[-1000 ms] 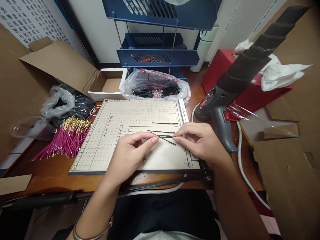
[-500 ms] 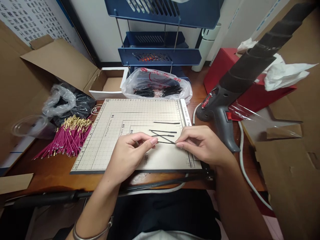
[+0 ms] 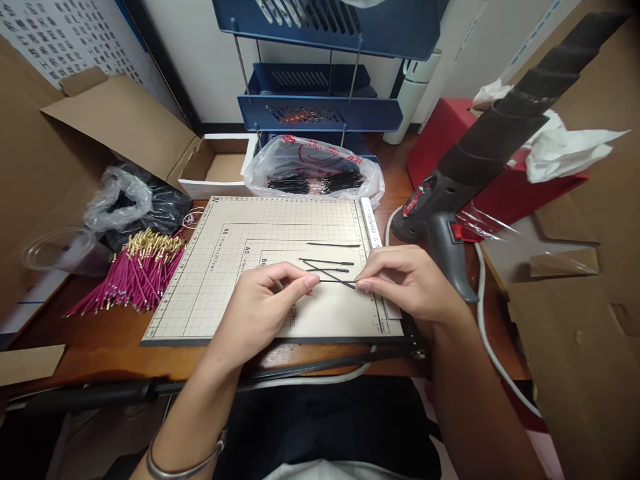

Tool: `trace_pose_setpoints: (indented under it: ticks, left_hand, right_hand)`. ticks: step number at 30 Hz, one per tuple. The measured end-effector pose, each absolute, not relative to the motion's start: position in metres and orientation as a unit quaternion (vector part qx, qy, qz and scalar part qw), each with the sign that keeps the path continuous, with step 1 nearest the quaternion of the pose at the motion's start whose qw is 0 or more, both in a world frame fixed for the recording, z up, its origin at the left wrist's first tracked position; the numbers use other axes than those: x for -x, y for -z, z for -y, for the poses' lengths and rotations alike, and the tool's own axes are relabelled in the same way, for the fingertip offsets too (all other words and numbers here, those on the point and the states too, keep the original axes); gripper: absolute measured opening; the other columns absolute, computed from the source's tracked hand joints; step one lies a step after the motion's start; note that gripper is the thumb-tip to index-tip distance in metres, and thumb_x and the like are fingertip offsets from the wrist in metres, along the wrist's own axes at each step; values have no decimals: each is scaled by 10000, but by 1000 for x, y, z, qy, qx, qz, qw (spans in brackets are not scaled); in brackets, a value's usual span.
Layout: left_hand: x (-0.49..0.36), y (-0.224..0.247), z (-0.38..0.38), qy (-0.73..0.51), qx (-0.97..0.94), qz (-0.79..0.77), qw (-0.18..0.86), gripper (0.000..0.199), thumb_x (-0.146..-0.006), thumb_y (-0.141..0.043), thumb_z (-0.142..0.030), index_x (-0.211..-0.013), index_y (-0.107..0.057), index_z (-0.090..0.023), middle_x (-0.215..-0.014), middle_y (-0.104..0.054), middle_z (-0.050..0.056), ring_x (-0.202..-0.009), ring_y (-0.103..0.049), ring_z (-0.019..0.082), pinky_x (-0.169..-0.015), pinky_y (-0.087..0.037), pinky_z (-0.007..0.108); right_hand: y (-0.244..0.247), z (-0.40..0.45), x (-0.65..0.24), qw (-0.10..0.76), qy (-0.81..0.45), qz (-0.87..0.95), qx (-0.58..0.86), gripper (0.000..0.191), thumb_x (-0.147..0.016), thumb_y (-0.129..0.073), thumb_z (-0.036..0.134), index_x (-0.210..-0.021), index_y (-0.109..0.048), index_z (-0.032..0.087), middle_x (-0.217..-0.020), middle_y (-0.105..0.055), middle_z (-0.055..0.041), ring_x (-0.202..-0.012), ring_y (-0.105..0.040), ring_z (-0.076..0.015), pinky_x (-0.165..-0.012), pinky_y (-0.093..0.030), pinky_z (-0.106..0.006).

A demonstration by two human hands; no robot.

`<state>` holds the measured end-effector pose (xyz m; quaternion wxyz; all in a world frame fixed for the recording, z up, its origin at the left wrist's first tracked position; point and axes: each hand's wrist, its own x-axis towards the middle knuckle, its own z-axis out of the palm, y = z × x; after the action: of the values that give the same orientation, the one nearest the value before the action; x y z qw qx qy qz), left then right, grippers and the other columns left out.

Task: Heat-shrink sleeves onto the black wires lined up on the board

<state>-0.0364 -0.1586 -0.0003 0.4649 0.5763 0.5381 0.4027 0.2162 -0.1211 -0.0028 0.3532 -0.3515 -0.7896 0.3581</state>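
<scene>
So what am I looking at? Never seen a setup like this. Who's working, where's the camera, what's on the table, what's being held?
No machine arm here: a person works with two bare hands. One camera, worn on the head, looks forward and down past them. The left hand and right hand pinch a thin black piece between them, over a gridded board. Four similar black strips lie on that board, some crossing. The board sits on a wooden table. To its left is a heap of magenta stems with gold tips; behind it, a clear bag holding dark strands; to its right, a grey tool with a long nozzle.
</scene>
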Motion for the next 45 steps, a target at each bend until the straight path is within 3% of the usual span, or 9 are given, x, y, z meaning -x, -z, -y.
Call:
trace_pose_setpoints:
  ticks: [5, 11, 16, 23, 30, 34, 38, 41, 45]
  left_hand:
    - [37, 5, 157, -413, -576, -543, 450, 279, -903, -794, -463, -839, -826, -192, -805, -768, 35, -713, -624, 136, -636, -458, 224]
    - [36, 13, 156, -440, -563, -562, 417, 361, -953, -744, -501, -1183, -788, -227, -860, -711, 11, -747, -594, 131, -662, -451, 235]
    - [36, 15, 157, -419, -581, -568, 406, 325, -963, -728, -499, -1142, -796, -236, -988, -756, 37, -839, -638, 152, -660, -446, 246]
    - [37, 15, 157, -410, -583, -577, 398, 303, -959, -714, -492, -1094, -804, -235, -1096, -785, 58, -923, -678, 188, -649, -444, 265]
    - [35, 13, 158, -401, -590, -582, 391, 316, -950, -720, -507, -1059, -809, -224, -915, -766, 36, -770, -628, 163, -629, -422, 273]
    - [34, 12, 158, -406, -589, -579, 392, 317, -957, -703, -502, -1041, -807, -215, -972, -778, 49, -797, -638, 170, -632, -421, 274]
    - [34, 11, 158, -404, -585, -575, 405, 314, -963, -695, -492, -1026, -794, -201, -896, -750, 42, -735, -603, 161, -628, -420, 274]
    - [34, 10, 159, -411, -580, -571, 411, 306, -966, -699, -485, -1018, -770, -192, -802, -682, 19, -676, -547, 143, -607, -409, 263]
    - [33, 10, 160, -434, -561, -564, 423, 311, -992, -680, -460, -1156, -705, -196, -658, -490, -47, -592, -454, 124, -547, -359, 243]
  right_hand:
    - [6, 119, -218, 366, -346, 771, 388, 140, -895, -760, 242, -776, -794, 177, -702, -741, -50, -618, -615, -140, -542, -392, -279]
    - [15, 106, -220, 379, -288, 736, 480, 112, -897, -762, 253, -825, -827, 197, -815, -776, -52, -697, -630, -150, -610, -412, -302]
    - [20, 94, -218, 368, -222, 753, 498, 43, -861, -814, 243, -854, -856, 232, -812, -682, -26, -726, -590, -142, -663, -417, -318]
    - [21, 93, -217, 341, -215, 760, 511, 97, -824, -850, 248, -917, -852, 221, -772, -603, -4, -713, -560, -143, -678, -409, -325]
    - [20, 96, -215, 339, -199, 750, 532, 64, -850, -794, 190, -803, -828, 216, -728, -588, 2, -663, -511, -127, -657, -375, -317]
    - [21, 95, -213, 343, -198, 750, 529, 81, -861, -781, 187, -795, -824, 208, -721, -599, -1, -662, -514, -126, -656, -376, -314]
    - [21, 95, -214, 350, -191, 753, 523, 74, -863, -785, 207, -800, -825, 213, -714, -600, -4, -667, -530, -134, -661, -390, -321]
    - [19, 99, -214, 363, -186, 765, 499, 61, -865, -791, 239, -823, -834, 225, -764, -614, -19, -708, -557, -151, -679, -421, -333]
    - [18, 103, -214, 351, -195, 795, 456, 57, -848, -807, 220, -831, -846, 258, -849, -629, -37, -806, -598, -178, -727, -461, -348]
